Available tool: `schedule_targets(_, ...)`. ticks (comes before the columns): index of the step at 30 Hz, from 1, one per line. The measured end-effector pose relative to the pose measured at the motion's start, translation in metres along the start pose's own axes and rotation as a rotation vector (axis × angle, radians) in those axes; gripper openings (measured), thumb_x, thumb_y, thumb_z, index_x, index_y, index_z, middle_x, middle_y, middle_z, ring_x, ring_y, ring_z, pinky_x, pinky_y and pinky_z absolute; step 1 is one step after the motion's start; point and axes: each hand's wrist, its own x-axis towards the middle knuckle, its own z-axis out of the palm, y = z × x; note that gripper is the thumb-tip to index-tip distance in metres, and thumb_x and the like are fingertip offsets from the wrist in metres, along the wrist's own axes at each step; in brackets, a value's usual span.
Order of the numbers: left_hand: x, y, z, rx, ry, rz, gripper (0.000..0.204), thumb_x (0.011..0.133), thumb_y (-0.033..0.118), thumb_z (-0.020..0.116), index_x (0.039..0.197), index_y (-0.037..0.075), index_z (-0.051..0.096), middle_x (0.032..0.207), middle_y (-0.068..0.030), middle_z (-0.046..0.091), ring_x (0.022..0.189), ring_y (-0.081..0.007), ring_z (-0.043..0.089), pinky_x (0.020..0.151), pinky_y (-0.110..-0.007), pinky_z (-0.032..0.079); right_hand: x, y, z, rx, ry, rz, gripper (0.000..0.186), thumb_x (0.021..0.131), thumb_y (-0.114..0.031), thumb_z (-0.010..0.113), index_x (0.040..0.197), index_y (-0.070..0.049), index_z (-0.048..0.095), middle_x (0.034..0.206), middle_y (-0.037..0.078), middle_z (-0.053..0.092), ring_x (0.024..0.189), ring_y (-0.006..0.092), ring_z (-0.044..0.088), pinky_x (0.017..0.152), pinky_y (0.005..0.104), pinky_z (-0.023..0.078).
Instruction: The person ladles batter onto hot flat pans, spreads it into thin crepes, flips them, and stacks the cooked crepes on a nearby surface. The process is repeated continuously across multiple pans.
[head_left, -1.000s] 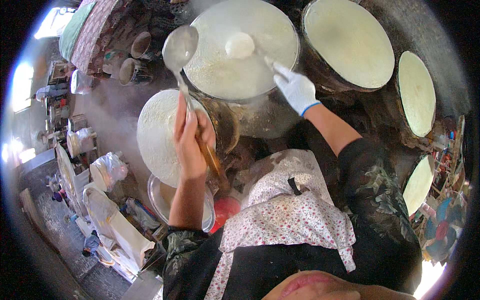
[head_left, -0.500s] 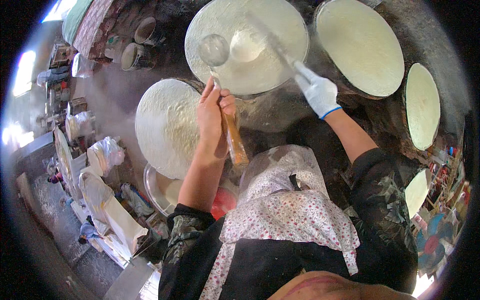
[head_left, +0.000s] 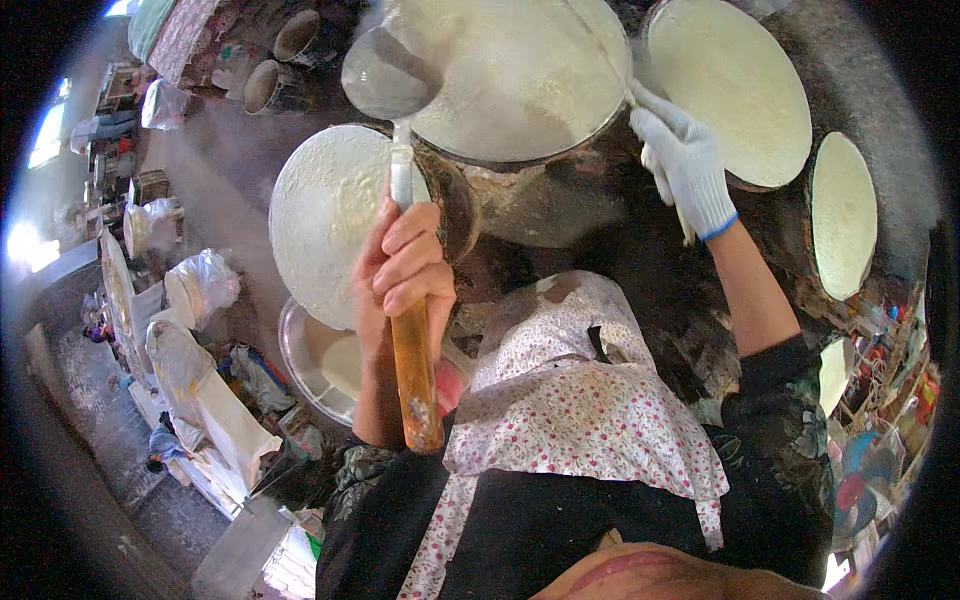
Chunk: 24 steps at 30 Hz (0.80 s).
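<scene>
My bare left hand is closed around the wooden handle of a ladle. Its shiny round bowl is raised at the left edge of the middle round pan, which carries a pale, creamy layer. In a white glove, my right hand grips a long, thin, flat tool at the right rim of that pan. The tool's far part reaches over the pale layer, and its handle end shows below my glove. Left of the middle pan, a smaller round pan bears a bumpy pale layer.
More pale-filled round pans stand to the right, the nearest being a large one. A metal basin with pale liquid sits by my left forearm. Two buckets are at far left, a fan at lower right. Steam hangs over the pans.
The ladle has come nearer to me and left, off the middle of the pan. My right hand has drawn the flat tool right, to the rim. A pale mound in the pan no longer shows.
</scene>
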Motion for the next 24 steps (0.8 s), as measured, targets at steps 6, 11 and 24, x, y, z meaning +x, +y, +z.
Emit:
schedule_targets(6, 0.006, 0.004, -0.007, -0.15, 0.127, 0.065, 0.031, 0.115, 0.021, 0.038, 0.089, 0.006, 0.043, 0.07, -0.0006, 0.041, 0.053, -0.0088, 0.047, 0.044, -0.026, 0.044, 0.003, 0.057, 0.026, -0.822, -0.24, -0.286, 0.043, 0.099, -0.043, 0.067, 0.14, -0.03, 0.068, 0.122, 0.012, 0.076, 0.103, 0.0316, 0.073, 0.091, 0.0395, 0.056)
schedule_targets(11, -0.023, -0.006, -0.024, -0.213, 0.07, 0.166, 0.03, 0.116, 0.019, 0.035, 0.092, 0.001, 0.043, 0.078, -0.0041, 0.044, 0.055, -0.0108, 0.051, 0.045, -0.028, 0.051, 0.015, 0.097, 0.021, -0.525, 0.103, -0.45, 0.045, 0.1, -0.045, 0.067, 0.137, -0.019, 0.07, 0.117, 0.016, 0.077, 0.104, 0.0285, 0.076, 0.09, 0.037, 0.057)
schedule_targets(24, -0.073, -0.03, -0.037, -0.227, 0.144, 0.231, 0.032, 0.115, 0.018, 0.033, 0.087, 0.004, 0.042, 0.078, -0.0053, 0.047, 0.054, -0.0135, 0.055, 0.043, -0.029, 0.055, -0.001, 0.088, 0.027, -1.034, -0.199, -0.426, 0.044, 0.102, -0.044, 0.064, 0.143, -0.031, 0.065, 0.117, 0.013, 0.075, 0.097, 0.0331, 0.074, 0.081, 0.0412, 0.058)
